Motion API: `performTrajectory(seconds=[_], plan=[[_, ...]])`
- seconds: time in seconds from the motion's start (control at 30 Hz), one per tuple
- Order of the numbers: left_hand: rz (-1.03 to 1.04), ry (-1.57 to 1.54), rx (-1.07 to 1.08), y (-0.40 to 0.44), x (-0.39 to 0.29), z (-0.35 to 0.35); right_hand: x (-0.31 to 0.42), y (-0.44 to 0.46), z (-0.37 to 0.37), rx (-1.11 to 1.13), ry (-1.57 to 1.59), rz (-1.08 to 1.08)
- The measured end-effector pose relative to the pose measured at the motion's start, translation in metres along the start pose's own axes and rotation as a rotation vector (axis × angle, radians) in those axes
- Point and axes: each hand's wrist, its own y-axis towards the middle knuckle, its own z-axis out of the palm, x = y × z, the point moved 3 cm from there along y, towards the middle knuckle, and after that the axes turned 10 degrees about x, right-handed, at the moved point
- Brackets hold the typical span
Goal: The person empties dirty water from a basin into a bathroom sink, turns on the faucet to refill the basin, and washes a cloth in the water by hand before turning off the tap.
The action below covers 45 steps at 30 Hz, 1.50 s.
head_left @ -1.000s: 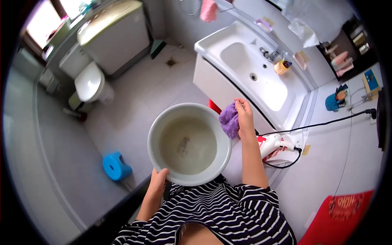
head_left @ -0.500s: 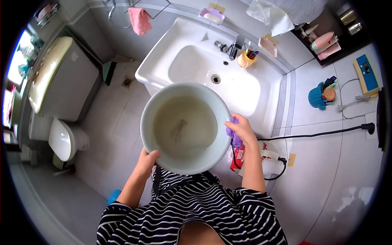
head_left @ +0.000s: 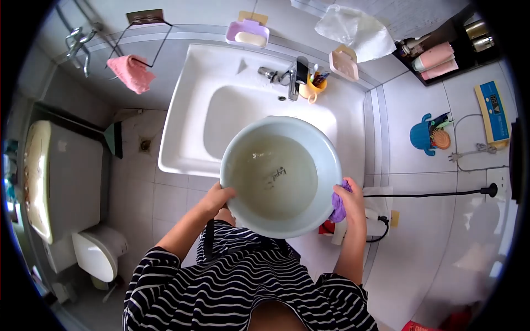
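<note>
A pale grey-green basin (head_left: 327, 149) with cloudy water in it is held between my two hands, partly over the front of the white sink (head_left: 185, 127). Dark lettering or a print shows through the water on its bottom. My left hand (head_left: 216, 198) grips the basin's lower left rim, thumb on top. On the other side, my right hand (head_left: 352, 199) clasps the right rim and also pins a purple cloth (head_left: 339, 207) against it. The fingers under the rim are hidden on both sides.
A faucet (head_left: 298, 77) and a yellow cup (head_left: 312, 88) with toothbrushes stand on the sink's back edge. Soap lies in a purple dish (head_left: 248, 36). A pink cloth (head_left: 132, 73) hangs at left, above a toilet (head_left: 96, 254). A black cord (head_left: 425, 195) crosses at right.
The basin has moved to the right in view and now sits nearer the sink's middle, both hands still on it. The camera view has turned, shifting the room around it.
</note>
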Motion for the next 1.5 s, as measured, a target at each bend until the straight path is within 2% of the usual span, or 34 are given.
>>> performTrajectory(seconds=[0.2,0.23,0.43,0.73,0.83,0.93,1.33,1.47,1.5], plan=[[-0.125,0.079,0.055,0.046,-0.014,-0.015,0.011,0.022,-0.003,-0.071,-0.005,0.046],[-0.113,0.060,0.108,0.052,-0.017,-0.014,0.017,0.026,-0.004,-0.078,-0.020,0.050],[-0.253,0.005,0.110,0.081,-0.016,0.000,0.031,0.060,-0.025,-0.057,-0.009,0.084],[-0.161,-0.074,0.016,0.090,-0.013,0.040,0.044,0.104,-0.054,0.045,-0.110,0.099],[-0.207,-0.031,0.038,0.101,0.002,0.041,0.041,0.117,-0.067,0.081,-0.114,0.105],[-0.228,-0.025,-0.029,0.102,0.001,0.056,0.045,0.129,-0.075,0.119,-0.127,0.120],[-0.106,-0.134,-0.098,0.104,0.012,0.095,0.054,0.165,-0.090,0.244,-0.175,0.083],[-0.161,-0.160,-0.124,0.110,0.018,0.095,0.051,0.175,-0.094,0.247,-0.204,0.096],[-0.157,-0.184,-0.065,0.113,0.021,0.094,0.050,0.172,-0.094,0.238,-0.194,0.103]])
